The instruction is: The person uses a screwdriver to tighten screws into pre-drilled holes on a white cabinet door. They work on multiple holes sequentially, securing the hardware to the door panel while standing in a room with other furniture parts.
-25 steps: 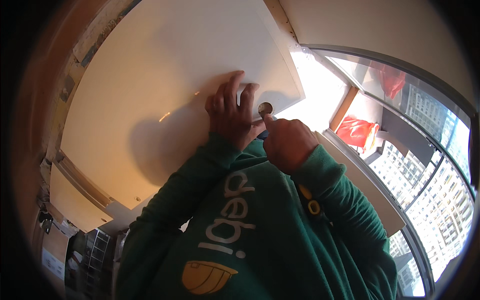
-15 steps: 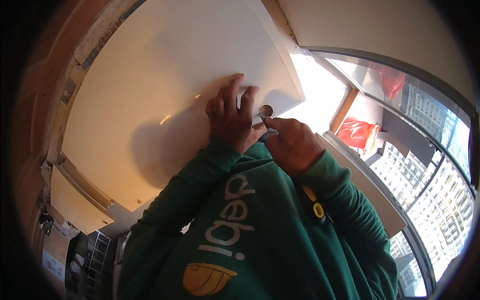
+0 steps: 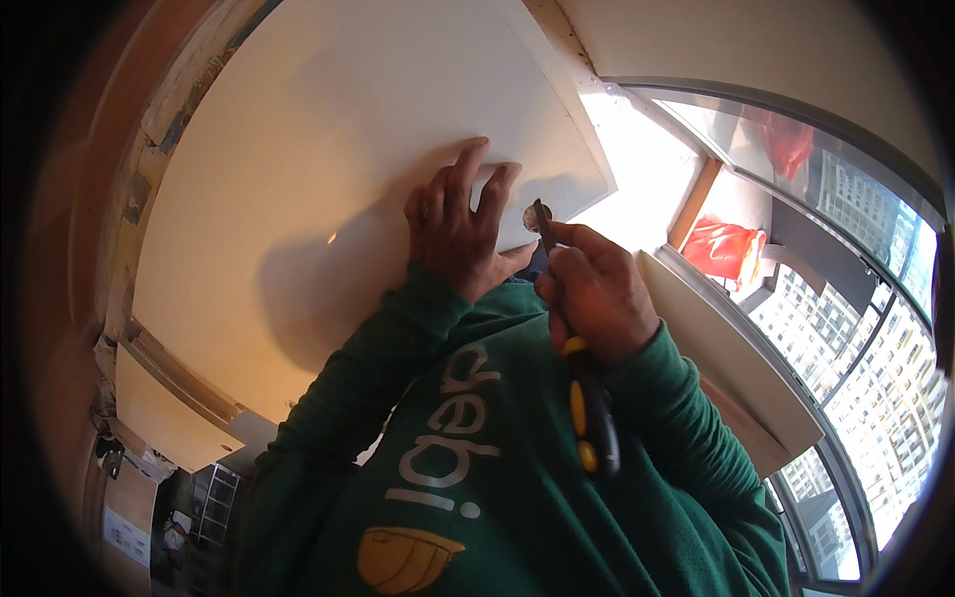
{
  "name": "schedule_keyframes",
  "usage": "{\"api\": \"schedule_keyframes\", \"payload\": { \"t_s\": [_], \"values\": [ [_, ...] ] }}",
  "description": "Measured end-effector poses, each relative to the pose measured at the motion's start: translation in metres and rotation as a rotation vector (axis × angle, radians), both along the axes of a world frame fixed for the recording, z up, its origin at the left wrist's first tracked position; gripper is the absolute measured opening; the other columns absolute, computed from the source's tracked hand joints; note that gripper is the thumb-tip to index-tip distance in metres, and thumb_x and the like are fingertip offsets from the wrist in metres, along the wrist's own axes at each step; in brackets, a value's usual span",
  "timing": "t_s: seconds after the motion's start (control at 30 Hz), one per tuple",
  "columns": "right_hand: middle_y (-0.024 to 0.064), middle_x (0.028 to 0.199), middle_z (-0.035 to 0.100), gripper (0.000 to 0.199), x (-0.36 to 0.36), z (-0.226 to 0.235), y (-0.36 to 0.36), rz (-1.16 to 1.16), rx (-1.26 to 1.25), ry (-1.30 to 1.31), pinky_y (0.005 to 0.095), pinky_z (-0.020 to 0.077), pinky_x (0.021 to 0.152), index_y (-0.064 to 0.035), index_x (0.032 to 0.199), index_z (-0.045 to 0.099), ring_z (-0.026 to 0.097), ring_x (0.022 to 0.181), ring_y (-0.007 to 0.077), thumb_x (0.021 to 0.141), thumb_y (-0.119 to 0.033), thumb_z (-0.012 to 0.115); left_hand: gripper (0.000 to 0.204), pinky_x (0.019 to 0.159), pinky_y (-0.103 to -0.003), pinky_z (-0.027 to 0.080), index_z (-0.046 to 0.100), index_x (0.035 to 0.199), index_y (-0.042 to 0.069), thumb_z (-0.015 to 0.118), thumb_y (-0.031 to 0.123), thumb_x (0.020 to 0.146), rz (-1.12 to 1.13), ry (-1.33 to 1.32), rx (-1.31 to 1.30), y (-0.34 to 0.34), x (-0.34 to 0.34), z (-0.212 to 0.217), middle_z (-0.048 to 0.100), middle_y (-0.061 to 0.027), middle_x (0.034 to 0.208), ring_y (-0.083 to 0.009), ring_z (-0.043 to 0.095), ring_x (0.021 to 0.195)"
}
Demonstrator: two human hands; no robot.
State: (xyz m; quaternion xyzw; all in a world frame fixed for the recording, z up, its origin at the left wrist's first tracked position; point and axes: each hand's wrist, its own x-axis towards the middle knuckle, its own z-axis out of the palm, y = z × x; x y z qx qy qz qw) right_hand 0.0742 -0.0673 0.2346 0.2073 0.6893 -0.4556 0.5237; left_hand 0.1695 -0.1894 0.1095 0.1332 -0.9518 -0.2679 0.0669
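A large white panel [image 3: 328, 129] lies in front of me, with a round hole [image 3: 531, 220] near its right corner. My left hand [image 3: 460, 224] rests on the panel left of the hole, open with its fingers spread and bent. In my right hand [image 3: 602, 289] is a chisel [image 3: 589, 413] with a black and yellow handle, held along its narrow metal blade. The blade's tip is at the hole, tilted upward; whether it touches the edge I cannot tell. The handle hangs back toward my sleeve.
A window [image 3: 856, 338] with a metal frame runs along the right, tall buildings beyond it. Red cloth [image 3: 723, 249] lies by the glass. Another pale board [image 3: 736, 348] leans below the window. At lower left are a wooden-edged board [image 3: 179, 398] and a wire rack [image 3: 217, 502].
My right hand has shifted slightly right and down and turned, so the chisel's blade and handle now show more. The tip stays by the hole. My left hand keeps its place.
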Motion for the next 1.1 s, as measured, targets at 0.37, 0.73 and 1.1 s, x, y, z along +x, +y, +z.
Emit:
{"api": "schedule_keyframes", "payload": {
  "t_s": [0.37,0.73,1.1],
  "values": [
    [0.0102,0.078,0.064,0.028,0.008,-0.012,0.006,-0.058,-0.079,-0.058,0.0309,0.0493,0.045,0.0054,0.108,0.062,0.061,0.048,0.0178,0.100,-0.016,0.046,0.103,0.099,-0.045,0.037,0.058,0.142,0.021,0.099,0.043,0.050,-0.007,0.028,-0.049,0.000,-0.002,0.003,0.048,-0.0110,0.155,-0.0271,0.050,0.127],
    [0.0085,0.075,0.062,0.035,0.025,-0.025,0.001,0.093,-0.033,0.144,0.0291,0.0496,0.040,0.0084,0.128,0.058,0.058,0.044,0.0161,0.101,-0.010,0.046,0.100,0.096,-0.047,0.037,0.059,0.137,0.020,0.100,0.048,0.050,-0.014,0.052,-0.109,0.003,-0.004,-0.008,0.047,-0.0070,0.158,-0.0257,0.048,0.127],
    [0.0098,0.077,0.063,0.033,0.000,-0.030,0.018,0.588,-0.026,0.218,0.0308,0.0525,0.044,0.0058,0.124,0.064,0.063,0.048,0.0154,0.098,-0.008,0.048,0.102,0.094,-0.048,0.037,0.061,0.136,0.022,0.099,0.041,0.044,0.000,0.073,-0.105,0.002,-0.002,-0.005,0.049,-0.0059,0.158,-0.0261,0.049,0.121]
  ]
}}
